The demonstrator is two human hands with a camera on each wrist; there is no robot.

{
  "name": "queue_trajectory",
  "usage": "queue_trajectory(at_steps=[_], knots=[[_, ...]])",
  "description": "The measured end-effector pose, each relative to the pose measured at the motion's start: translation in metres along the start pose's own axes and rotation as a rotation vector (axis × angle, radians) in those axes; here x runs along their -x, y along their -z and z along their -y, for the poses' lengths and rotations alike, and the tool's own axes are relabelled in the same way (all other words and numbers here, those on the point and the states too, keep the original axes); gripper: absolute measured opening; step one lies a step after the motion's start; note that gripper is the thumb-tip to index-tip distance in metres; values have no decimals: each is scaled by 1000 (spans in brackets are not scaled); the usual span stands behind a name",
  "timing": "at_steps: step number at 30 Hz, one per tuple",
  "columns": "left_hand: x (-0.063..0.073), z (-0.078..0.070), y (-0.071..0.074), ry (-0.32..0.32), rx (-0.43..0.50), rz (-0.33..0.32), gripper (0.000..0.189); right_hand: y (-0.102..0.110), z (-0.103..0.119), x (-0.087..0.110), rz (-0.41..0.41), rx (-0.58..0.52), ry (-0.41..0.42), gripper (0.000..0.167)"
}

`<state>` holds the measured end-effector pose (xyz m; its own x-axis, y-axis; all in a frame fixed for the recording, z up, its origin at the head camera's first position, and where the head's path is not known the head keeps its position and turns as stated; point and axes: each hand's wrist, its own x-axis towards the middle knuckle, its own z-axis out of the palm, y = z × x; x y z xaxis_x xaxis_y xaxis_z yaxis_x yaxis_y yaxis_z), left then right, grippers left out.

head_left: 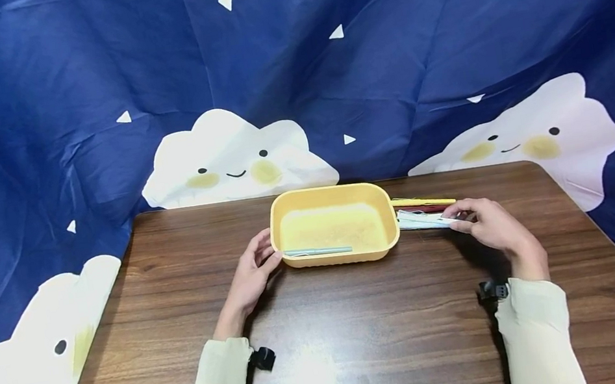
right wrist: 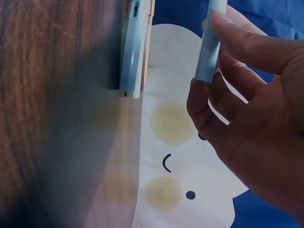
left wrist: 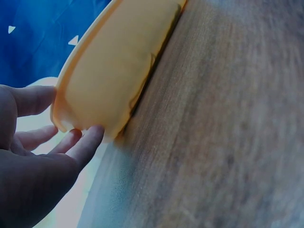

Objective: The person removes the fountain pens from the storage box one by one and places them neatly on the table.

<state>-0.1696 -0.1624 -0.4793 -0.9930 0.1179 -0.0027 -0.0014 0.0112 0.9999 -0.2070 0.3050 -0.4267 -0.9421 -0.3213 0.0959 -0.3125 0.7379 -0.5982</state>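
A yellow plastic box stands at the far side of the table, with a grey-blue pen lying inside along its near wall. My left hand holds the box's left end, thumb and fingers spread around the outer wall close under the rim. In the right wrist view, my right hand pinches a light blue pen between thumb and fingers, with the pen's upper part out of frame. Beside the box's right end lie more pens: a yellow pen, a dark red pen and light blue ones.
The brown wooden table ends just behind the box and pens. A blue cloth with white clouds hangs behind the table and along its sides. Black wrist cameras sit at both cuffs.
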Motion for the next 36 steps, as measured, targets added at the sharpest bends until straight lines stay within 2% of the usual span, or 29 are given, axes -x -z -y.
queue_trajectory(at_steps=[6,14,22,36], knots=[[0,-1,-1,-3,1,-1,59,0,-4,1,10,8,4,13],[1,-1,-1,-1,12,-2,59,-5,-15,-2,47,83,16,11],[1,0,-1,5,9,-1,59,-10,-23,-5,71,90,0,11],[0,0,0,4,12,3,60,-15,-32,-9,34,58,19,11]])
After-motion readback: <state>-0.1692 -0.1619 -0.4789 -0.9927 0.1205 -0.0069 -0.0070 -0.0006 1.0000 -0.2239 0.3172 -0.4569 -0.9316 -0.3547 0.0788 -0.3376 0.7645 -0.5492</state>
